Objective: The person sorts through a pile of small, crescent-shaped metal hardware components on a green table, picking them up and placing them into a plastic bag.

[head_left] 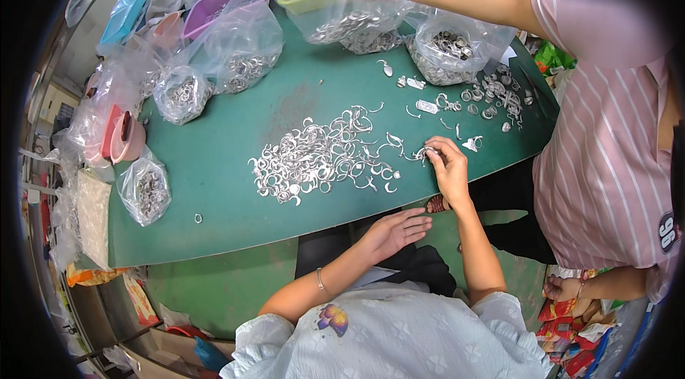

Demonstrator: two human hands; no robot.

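Since the silvery piece (427,154) is small, right hand (452,169) apparently pinches it between fingers; left hand (389,238) empty, fingers slightly apart.

Small workshop, likely jewelry sorting. Green worktop (207,186) across the frame, heap of silver-coloured rings (307,158) mid-frame; clear plastic bags (444,65) of metal pieces along the far edge. Purple tub (194,17) and blue tray (123,14) upper left. Co-worker (592,172) at right edge, worn green floor (228,293) below.
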